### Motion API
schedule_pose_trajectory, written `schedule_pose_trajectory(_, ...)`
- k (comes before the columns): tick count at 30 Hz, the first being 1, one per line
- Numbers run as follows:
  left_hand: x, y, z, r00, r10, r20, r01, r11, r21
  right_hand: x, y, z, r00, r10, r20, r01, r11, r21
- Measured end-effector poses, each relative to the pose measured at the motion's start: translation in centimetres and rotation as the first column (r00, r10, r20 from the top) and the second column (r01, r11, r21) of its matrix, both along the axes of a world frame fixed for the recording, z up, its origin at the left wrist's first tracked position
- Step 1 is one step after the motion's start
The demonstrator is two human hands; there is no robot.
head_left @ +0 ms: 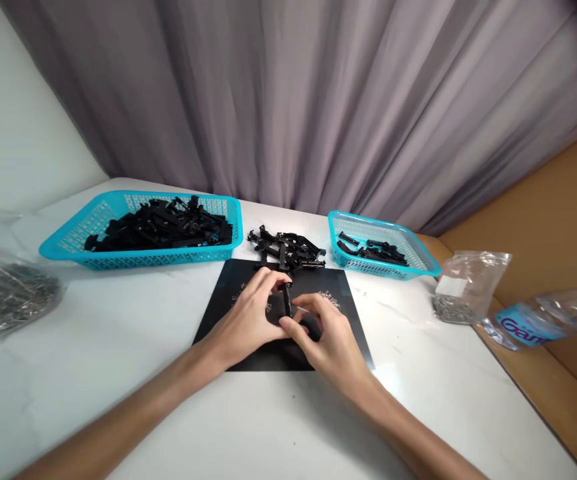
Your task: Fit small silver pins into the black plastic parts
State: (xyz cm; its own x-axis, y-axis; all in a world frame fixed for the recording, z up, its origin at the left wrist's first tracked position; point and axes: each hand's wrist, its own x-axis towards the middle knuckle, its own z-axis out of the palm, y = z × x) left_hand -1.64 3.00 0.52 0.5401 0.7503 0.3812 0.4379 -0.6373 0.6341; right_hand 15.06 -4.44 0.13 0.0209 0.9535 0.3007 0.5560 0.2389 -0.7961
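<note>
Over the black mat (238, 357), my left hand (248, 313) grips a slim black plastic part (287, 300) upright between thumb and fingers. My right hand (328, 333) is closed in a pinch beside it, on a thin shiny metal pin (302, 308) that points at the part's side. Whether the pin touches the part I cannot tell. Small metal pieces (329, 300) lie scattered on the mat to the right, and more small pieces (238, 291) lie to the left, partly hidden by my left hand.
Behind the mat is a pile of black parts (288, 250). A blue basket (158, 257) heaped with black parts stands left; another blue basket (383, 267) with fewer stands right. Bags of metal pieces (13, 293) (455, 307) lie at both sides, a water bottle (543, 320) far right.
</note>
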Motion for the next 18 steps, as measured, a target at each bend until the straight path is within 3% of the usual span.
schedule_pose_trajectory(4, -0.4, 0.1, -0.4, 0.999, -0.017, -0.049, 0.018, 1.000, 0.008, 2.0, 1.6, 0.0, 0.998, 0.015, -0.065, -0.020, 0.996, -0.081)
schedule_pose_trajectory(6, -1.1, 0.5, -0.5, 0.996, 0.004, -0.092, -0.001, 1.000, 0.027, 4.8, 2.8, 0.4, 0.992, -0.121, -0.017, 0.122, 0.992, 0.041)
schedule_pose_trajectory(7, -1.4, 0.8, -0.5, 0.993, 0.039, -0.111, -0.034, 0.998, 0.048, 6.5, 3.5, 0.6, 0.969, -0.243, 0.033, 0.234, 0.957, 0.171)
schedule_pose_trajectory(9, -2.1, 1.4, -0.5, 0.984, 0.118, -0.130, -0.105, 0.989, 0.107, 9.9, 4.7, 0.8, 0.859, -0.481, 0.173, 0.383, 0.830, 0.405)
schedule_pose_trajectory(11, -2.5, 1.9, -0.5, 0.978, 0.158, -0.136, -0.132, 0.974, 0.183, 12.9, 5.8, 0.8, 0.699, -0.645, 0.309, 0.450, 0.732, 0.511)
schedule_pose_trajectory(13, -2.9, 2.2, -0.5, 0.972, 0.174, -0.155, -0.131, 0.959, 0.253, 14.9, 6.5, 0.6, 0.555, -0.717, 0.423, 0.460, 0.688, 0.561)
schedule_pose_trajectory(15, -3.1, 2.6, -0.4, 0.963, 0.202, -0.178, -0.137, 0.937, 0.322, 15.6, 6.7, 0.4, 0.465, -0.755, 0.463, 0.459, 0.653, 0.603)
schedule_pose_trajectory(18, -3.4, 4.0, 0.1, 0.934, 0.297, -0.196, -0.176, 0.864, 0.471, 14.7, 6.2, 0.5, 0.486, -0.743, 0.460, 0.418, 0.660, 0.625)
